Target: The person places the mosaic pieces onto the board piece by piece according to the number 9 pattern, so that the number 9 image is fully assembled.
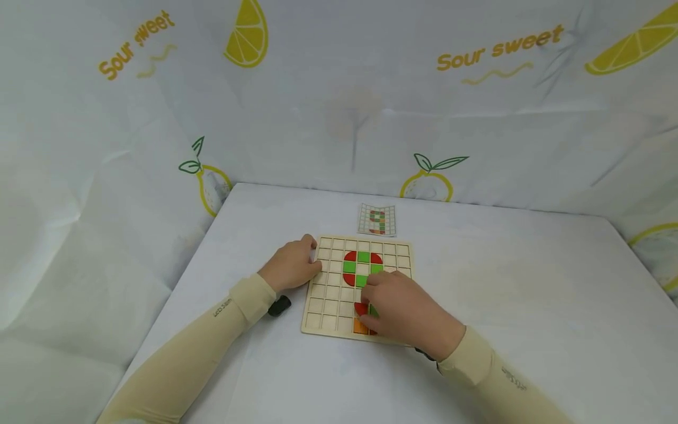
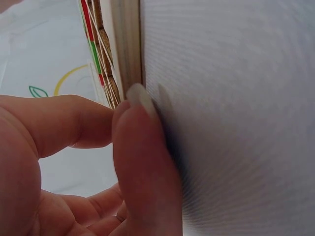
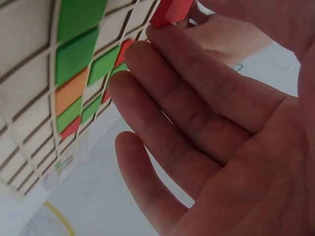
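Note:
A pale wooden grid board (image 1: 324, 306) lies on the white table, with red, green and orange tiles set in its cells. My left hand (image 1: 291, 264) rests at the board's left edge; in the left wrist view the thumb (image 2: 142, 152) touches its side. Over the board's lower right, my right hand (image 1: 405, 306) pinches a red rounded tile (image 3: 172, 11) between thumb and index finger, above an orange tile (image 1: 361, 325). The other fingers extend loosely. Green tiles (image 3: 76, 56) show beside them in the right wrist view. This hand hides part of the pattern in the head view.
Behind the board lies a small paper card (image 1: 376, 219) printed with a coloured grid pattern. A white cloth backdrop (image 1: 318, 118) with lemon prints rises beyond the table's far edge. A black device (image 1: 279, 305) sits under the left wrist.

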`<state>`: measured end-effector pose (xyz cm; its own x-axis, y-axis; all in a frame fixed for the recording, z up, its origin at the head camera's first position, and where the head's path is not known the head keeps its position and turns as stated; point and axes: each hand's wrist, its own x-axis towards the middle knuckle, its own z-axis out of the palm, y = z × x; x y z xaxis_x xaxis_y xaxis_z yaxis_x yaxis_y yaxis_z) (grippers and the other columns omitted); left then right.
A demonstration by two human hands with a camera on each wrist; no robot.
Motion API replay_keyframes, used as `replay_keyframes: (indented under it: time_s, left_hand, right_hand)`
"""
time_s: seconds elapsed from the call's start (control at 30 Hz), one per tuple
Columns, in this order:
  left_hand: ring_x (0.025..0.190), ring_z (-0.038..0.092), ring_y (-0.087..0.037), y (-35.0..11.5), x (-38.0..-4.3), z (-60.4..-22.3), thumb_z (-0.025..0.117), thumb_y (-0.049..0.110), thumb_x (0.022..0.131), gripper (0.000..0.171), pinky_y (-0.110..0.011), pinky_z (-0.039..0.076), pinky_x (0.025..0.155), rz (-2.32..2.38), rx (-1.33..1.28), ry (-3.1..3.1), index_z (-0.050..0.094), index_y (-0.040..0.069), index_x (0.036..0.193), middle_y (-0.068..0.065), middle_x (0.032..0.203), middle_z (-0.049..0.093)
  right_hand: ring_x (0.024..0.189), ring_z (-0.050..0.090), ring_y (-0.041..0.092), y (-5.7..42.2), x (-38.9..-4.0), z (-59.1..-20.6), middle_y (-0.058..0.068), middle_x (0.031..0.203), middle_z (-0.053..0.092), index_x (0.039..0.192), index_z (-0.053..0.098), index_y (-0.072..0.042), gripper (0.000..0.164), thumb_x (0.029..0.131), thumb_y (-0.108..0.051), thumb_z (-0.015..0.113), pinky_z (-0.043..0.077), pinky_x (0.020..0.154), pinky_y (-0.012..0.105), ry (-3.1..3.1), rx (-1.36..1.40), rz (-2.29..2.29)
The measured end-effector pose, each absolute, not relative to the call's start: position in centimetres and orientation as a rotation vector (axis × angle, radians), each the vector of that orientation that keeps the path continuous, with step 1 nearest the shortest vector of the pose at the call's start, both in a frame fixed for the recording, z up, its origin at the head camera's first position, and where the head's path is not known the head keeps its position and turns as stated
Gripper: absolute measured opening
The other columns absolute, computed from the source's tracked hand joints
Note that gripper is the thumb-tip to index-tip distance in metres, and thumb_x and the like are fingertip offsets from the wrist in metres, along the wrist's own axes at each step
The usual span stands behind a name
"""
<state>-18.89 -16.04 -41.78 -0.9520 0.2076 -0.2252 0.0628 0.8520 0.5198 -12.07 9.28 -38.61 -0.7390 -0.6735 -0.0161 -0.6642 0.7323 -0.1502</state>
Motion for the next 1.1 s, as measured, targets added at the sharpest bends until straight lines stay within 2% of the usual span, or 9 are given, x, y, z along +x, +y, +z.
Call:
replay_keyframes:
  time_s: [0.07, 0.27, 0.5, 1.1]
  left_hand:
    - [0.076, 0.062, -0.018, -16.1, -18.9, -41.9, 0.062, 0.022, 0.102, 0.047, -0.030, 0.048, 0.069, 0.759, 0.198, 2.755, 0.054, 0.002, 0.143, -0.004, 0.091, 0.068]
    - [0.077, 0.062, -0.018, -16.1, -19.0, -42.3, 0.061, 0.024, 0.103, 0.047, -0.030, 0.049, 0.069, 0.757, 0.187, 2.743, 0.053, 0.003, 0.145, -0.004, 0.092, 0.068]
    - [0.075, 0.061, -0.018, -15.9, -19.0, -42.0, 0.062, 0.024, 0.104, 0.047, -0.029, 0.048, 0.068, 0.745, 0.182, 2.744, 0.053, 0.003, 0.144, -0.005, 0.091, 0.067]
    - [0.074, 0.061, -0.018, -16.1, -19.0, -41.9, 0.062, 0.022, 0.102, 0.045, -0.029, 0.047, 0.067, 0.767, 0.193, 2.748, 0.054, 0.002, 0.141, -0.005, 0.089, 0.067]
  right_hand:
    - [0.074, 0.051, 0.009, 8.7, -11.8, -38.9, -0.011, 0.075, 0.057, 0.077, 0.071, -0.019, 0.022, 0.089, -0.029, 0.086, 0.052, 0.081, 0.035, 2.848, -1.166, -0.205]
    - [0.075, 0.048, 0.012, 7.7, -11.2, -39.2, -0.010, 0.073, 0.052, 0.075, 0.066, -0.019, 0.023, 0.089, -0.024, 0.083, 0.053, 0.091, 0.039, 2.829, -1.233, -0.184]
    - [0.076, 0.046, 0.011, 7.2, -11.0, -39.3, -0.010, 0.076, 0.054, 0.080, 0.069, -0.019, 0.020, 0.089, -0.027, 0.084, 0.045, 0.080, 0.033, 2.822, -1.208, -0.177]
    - [0.075, 0.047, 0.012, 6.8, -11.1, -40.0, -0.009, 0.076, 0.055, 0.079, 0.070, -0.019, 0.020, 0.089, -0.028, 0.084, 0.045, 0.081, 0.035, 2.839, -1.228, -0.154]
